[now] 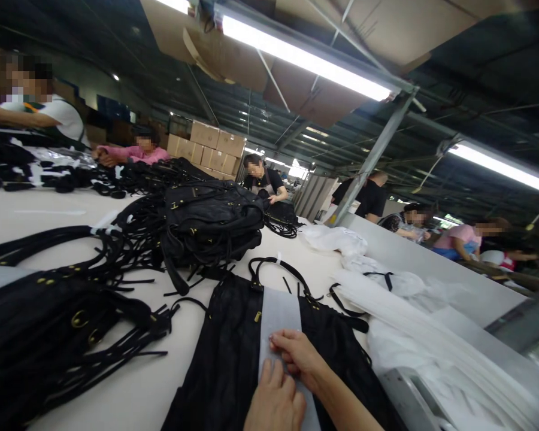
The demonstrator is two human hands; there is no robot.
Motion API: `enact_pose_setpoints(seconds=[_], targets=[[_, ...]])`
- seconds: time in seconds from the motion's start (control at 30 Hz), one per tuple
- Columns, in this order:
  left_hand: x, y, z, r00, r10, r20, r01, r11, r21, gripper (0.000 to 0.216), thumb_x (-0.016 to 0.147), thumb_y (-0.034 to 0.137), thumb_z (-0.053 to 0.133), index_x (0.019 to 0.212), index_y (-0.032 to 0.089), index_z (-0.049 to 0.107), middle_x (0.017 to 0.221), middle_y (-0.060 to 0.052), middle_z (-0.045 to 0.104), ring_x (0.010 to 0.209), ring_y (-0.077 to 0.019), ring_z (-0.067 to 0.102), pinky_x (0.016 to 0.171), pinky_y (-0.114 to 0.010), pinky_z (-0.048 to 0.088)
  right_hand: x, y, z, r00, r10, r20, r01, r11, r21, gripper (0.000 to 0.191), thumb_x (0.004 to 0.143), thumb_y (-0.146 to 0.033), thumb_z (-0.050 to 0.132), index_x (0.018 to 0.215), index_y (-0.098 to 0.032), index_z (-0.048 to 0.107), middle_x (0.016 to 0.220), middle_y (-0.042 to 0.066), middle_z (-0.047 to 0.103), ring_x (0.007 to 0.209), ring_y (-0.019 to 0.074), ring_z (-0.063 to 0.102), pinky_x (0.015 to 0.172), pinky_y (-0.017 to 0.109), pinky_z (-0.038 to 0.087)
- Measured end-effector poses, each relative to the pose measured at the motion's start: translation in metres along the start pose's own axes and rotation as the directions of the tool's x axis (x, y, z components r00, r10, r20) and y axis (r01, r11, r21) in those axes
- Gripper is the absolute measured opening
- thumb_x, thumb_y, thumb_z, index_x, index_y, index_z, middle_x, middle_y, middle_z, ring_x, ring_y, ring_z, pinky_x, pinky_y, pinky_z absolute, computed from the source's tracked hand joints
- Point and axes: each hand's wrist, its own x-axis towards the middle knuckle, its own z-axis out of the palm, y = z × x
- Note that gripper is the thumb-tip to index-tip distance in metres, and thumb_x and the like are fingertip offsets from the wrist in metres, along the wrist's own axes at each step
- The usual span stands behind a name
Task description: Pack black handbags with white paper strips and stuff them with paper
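A black handbag (pixel 233 335) lies flat before me, its handle (pixel 291 266) pointing away. A pale grey strip (pixel 278 305) runs lengthwise over the middle of the bag. My left hand (pixel 276 398) rests on the strip near the bottom of the view, fingers laid out and slightly bent. Just beyond it, my right hand (pixel 299 356) is closed above the strip, thumb and forefinger pinched together. Whatever is between those fingertips is too small to name.
Another black bag (pixel 67 311) lies at left. Black bags are piled (pixel 211 209) further back on the white table (pixel 117 389). White plastic bags and sheets (pixel 431 317) line the right side, by a metal-edged object (pixel 413 389). Several co-workers stand around, one behind the pile (pixel 269 182).
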Motion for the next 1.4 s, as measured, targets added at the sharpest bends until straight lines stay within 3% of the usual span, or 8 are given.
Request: enact_pose_setpoints(seconds=[0.4,0.57,0.67,0.87,0.97,1.1,1.23,1.4], targets=[[0.002,0.01,-0.014,0.989,-0.062,0.132,0.063,0.998,0.001,0.038,0.093,0.02,0.038,0.119,0.009,0.065,0.119,-0.021,0.062,0.111,-0.0363,0.053,0.089,-0.05,0.044,0.008,0.003,0.002,0.997,-0.076,-0.028,0.075,0.997,-0.037,0.032,0.064,-0.043,0.07,0.076,-0.016,0.059,0.069,-0.002,0.06,0.039,0.0006,0.024,0.039,0.021,0.006],[-0.002,0.005,-0.023,0.99,-0.055,0.128,0.063,0.996,-0.065,0.041,0.09,0.03,0.049,0.123,0.009,0.063,0.128,-0.02,0.058,0.134,-0.0433,0.034,0.111,-0.061,0.024,0.009,0.004,0.002,0.996,-0.085,-0.023,0.084,0.995,-0.049,0.037,0.061,-0.048,0.07,0.076,-0.016,0.059,0.073,0.0,0.063,0.039,0.0004,0.024,0.039,0.021,0.007],[-0.004,0.0,-0.03,0.993,-0.052,0.104,0.065,0.991,-0.12,0.048,0.082,0.033,0.06,0.125,0.013,0.062,0.137,-0.018,0.052,0.141,-0.0468,0.019,0.114,-0.067,0.009,0.012,0.007,0.001,0.995,-0.1,-0.018,0.099,0.993,-0.066,0.039,0.06,-0.051,0.07,0.076,-0.016,0.059,0.072,0.0,0.064,0.04,0.001,0.024,0.039,0.021,0.009],[-0.005,-0.003,-0.036,0.988,-0.093,0.126,0.114,0.979,-0.167,0.062,0.074,0.034,0.067,0.132,0.015,0.056,0.149,-0.02,0.038,0.14,-0.0489,0.022,0.112,-0.069,0.011,0.019,0.012,0.001,0.984,-0.179,-0.018,0.174,0.971,-0.162,0.033,0.067,-0.048,0.064,0.074,-0.016,0.06,0.072,0.002,0.066,0.04,0.0037,0.028,0.04,0.022,0.016],[-0.004,-0.003,-0.034,0.985,-0.112,0.133,0.133,0.977,-0.164,0.058,0.076,0.034,0.067,0.13,0.015,0.058,0.148,-0.021,0.038,0.139,-0.0488,0.025,0.112,-0.068,0.015,0.023,0.013,0.001,0.966,-0.255,-0.034,0.237,0.935,-0.264,0.024,0.073,-0.04,0.059,0.073,-0.017,0.061,0.07,0.002,0.067,0.044,0.0067,0.036,0.044,0.023,0.026],[-0.002,-0.004,-0.028,0.987,-0.106,0.118,0.126,0.976,-0.177,0.056,0.075,0.033,0.068,0.128,0.019,0.059,0.143,-0.019,0.045,0.138,-0.0487,0.027,0.11,-0.07,0.015,0.027,0.014,0.0,0.903,-0.423,-0.079,0.346,0.822,-0.453,0.014,0.073,-0.033,0.061,0.069,-0.02,0.064,0.067,0.0,0.063,0.062,0.0144,0.052,0.062,0.027,0.041],[-0.003,-0.005,-0.027,0.985,-0.112,0.133,0.135,0.974,-0.183,0.054,0.074,0.033,0.067,0.125,0.016,0.061,0.14,-0.019,0.047,0.138,-0.0499,0.025,0.112,-0.068,0.014,0.034,0.015,-0.004,0.835,-0.535,-0.13,0.359,0.708,-0.609,0.007,0.069,-0.028,0.066,0.069,-0.021,0.063,0.074,0.001,0.062,0.07,0.0181,0.054,0.073,0.03,0.042],[-0.005,-0.003,-0.032,0.983,-0.116,0.143,0.138,0.977,-0.161,0.048,0.076,0.032,0.066,0.12,0.013,0.063,0.135,-0.02,0.051,0.137,-0.0484,0.028,0.113,-0.066,0.013,0.043,0.013,-0.009,0.815,-0.565,-0.128,0.346,0.652,-0.675,0.013,0.074,-0.03,0.064,0.074,-0.022,0.053,0.065,-0.001,0.055,0.066,0.0181,0.054,0.068,0.03,0.04]])
